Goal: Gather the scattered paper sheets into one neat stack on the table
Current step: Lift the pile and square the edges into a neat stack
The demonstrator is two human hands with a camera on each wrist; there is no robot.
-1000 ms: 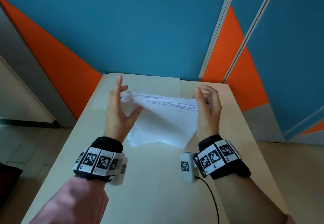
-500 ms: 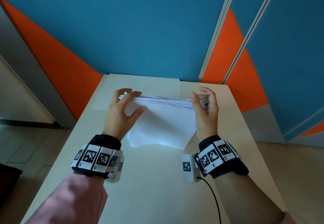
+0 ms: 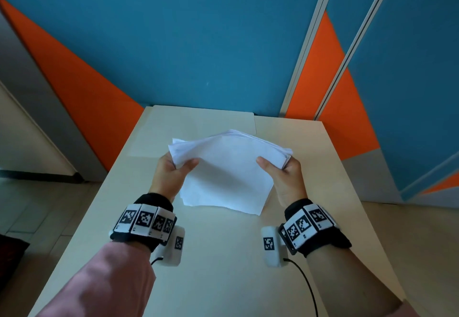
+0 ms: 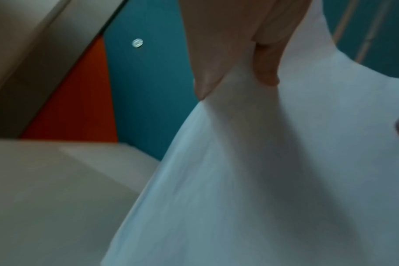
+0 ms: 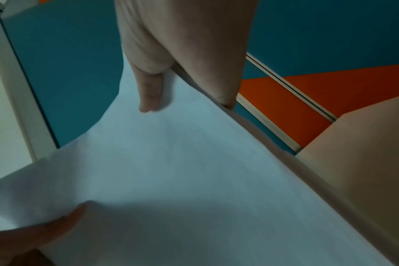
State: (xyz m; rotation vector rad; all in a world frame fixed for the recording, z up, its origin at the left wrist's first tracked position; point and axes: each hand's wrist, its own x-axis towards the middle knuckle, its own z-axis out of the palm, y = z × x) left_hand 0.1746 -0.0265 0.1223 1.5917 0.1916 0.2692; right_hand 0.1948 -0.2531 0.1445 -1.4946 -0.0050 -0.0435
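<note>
A bundle of white paper sheets (image 3: 226,170) is held between both hands over the cream table (image 3: 223,267). My left hand (image 3: 177,166) grips its left edge, thumb on top and fingers underneath. My right hand (image 3: 274,166) grips the right edge the same way. The bundle tilts, far edge raised and bowed, near edge low by the tabletop. Sheet edges are fanned slightly at the far corners. In the left wrist view the paper (image 4: 273,171) fills the right half under my fingers (image 4: 205,82). The right wrist view shows my thumb (image 5: 150,93) lying on the paper (image 5: 171,171).
A blue and orange wall (image 3: 198,43) stands right behind the table's far edge. The table has a seam (image 3: 255,128) down its far half. Floor lies to the left (image 3: 37,205) and right (image 3: 409,242) of the table. A cable (image 3: 308,289) hangs from the right wrist camera.
Both hands went from standing upright at the bundle's sides to clasping its side edges, thumbs on top. The bundle now tilts flatter, its top face towards me.
</note>
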